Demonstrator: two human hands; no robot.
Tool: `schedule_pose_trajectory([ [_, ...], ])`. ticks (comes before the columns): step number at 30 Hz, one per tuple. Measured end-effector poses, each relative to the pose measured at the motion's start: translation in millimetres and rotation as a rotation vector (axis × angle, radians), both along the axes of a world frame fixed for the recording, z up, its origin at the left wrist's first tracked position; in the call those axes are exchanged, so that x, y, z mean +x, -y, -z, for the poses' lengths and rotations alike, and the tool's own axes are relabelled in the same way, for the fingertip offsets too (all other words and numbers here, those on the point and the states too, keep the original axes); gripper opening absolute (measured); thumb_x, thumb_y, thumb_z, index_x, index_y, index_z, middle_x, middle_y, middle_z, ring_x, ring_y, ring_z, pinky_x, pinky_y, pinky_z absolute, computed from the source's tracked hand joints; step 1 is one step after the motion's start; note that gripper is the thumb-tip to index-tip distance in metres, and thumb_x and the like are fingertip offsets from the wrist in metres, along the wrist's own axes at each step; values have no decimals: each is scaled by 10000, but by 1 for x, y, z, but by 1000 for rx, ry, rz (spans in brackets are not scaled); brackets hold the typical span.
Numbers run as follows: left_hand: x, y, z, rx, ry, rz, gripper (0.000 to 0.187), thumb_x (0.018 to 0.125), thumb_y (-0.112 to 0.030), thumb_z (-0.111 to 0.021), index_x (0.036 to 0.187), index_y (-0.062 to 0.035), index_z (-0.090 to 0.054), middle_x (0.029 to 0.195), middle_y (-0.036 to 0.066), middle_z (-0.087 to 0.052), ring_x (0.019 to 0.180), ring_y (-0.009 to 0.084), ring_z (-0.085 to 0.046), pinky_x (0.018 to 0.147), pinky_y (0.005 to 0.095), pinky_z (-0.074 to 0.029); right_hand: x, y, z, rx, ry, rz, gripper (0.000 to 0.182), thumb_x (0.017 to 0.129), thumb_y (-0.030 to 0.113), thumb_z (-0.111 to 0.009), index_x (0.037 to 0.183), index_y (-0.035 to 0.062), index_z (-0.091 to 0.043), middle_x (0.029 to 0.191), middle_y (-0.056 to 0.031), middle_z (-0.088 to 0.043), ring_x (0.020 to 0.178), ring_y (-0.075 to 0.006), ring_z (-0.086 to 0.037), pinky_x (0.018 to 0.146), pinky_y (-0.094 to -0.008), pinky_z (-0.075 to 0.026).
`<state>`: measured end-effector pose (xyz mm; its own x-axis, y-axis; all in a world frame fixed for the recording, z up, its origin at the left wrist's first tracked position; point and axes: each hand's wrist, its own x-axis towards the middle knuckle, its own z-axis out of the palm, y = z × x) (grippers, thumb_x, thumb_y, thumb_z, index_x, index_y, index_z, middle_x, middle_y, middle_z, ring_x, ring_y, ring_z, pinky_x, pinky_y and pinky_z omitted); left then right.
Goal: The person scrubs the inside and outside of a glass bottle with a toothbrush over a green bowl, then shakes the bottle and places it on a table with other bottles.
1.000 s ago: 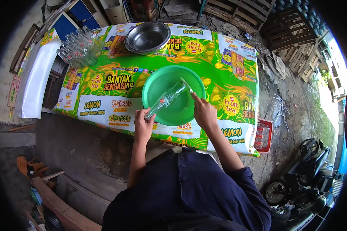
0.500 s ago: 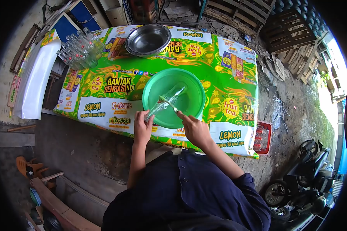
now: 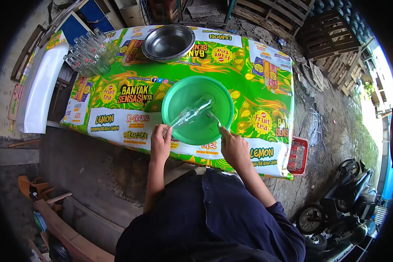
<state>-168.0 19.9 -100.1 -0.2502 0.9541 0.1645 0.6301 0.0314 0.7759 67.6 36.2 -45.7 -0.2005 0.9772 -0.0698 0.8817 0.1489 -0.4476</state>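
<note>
A clear glass bottle (image 3: pixel 191 113) lies tilted inside the green plastic basin (image 3: pixel 172 89), its base toward the far right side. My left hand (image 3: pixel 160 139) is closed around the bottle's neck end at the basin's near-left rim. In my right hand (image 3: pixel 234 148), at the near-right rim, is a thin pale-handled brush, likely a toothbrush (image 3: pixel 215 119). Its head is over the basin, beside the bottle and apart from it. Shallow liquid with small dark specks seems to lie in the basin.
Several clear glass bottles (image 3: pixel 91 54) stand at the table's far left. A metal bowl (image 3: pixel 168 42) sits behind the basin. The table wears a green printed cover (image 3: pixel 266 105). A red crate (image 3: pixel 298 156) stands beyond its right edge, and a motorbike (image 3: pixel 340 205) is further right.
My right hand has moved right and slightly down, drawing the brush off the bottle's side. The bottle's body now lies a little further right, while my left hand keeps hold of its neck end.
</note>
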Motion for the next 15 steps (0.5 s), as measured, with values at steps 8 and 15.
schedule_pose_trajectory([
  [8, 1, -3, -1, -51, 44, -12, 240, 891, -222, -515, 919, 16, -502, 813, 196, -579, 738, 346, -568, 648, 401, -440, -14, 12, -13, 25, -111, -155, 380, 843, 116, -498, 1222, 152, -505, 724, -123, -584, 577, -317, -578, 496, -427, -450],
  [15, 1, -4, 2, -93, 91, -13, 240, 890, -224, -516, 923, 13, -499, 832, 198, -584, 777, 349, -578, 661, 397, -443, -11, -32, 30, 132, -13, -7, 364, 841, 123, -495, 1202, 162, -509, 740, -112, -579, 557, -310, -577, 473, -425, -459],
])
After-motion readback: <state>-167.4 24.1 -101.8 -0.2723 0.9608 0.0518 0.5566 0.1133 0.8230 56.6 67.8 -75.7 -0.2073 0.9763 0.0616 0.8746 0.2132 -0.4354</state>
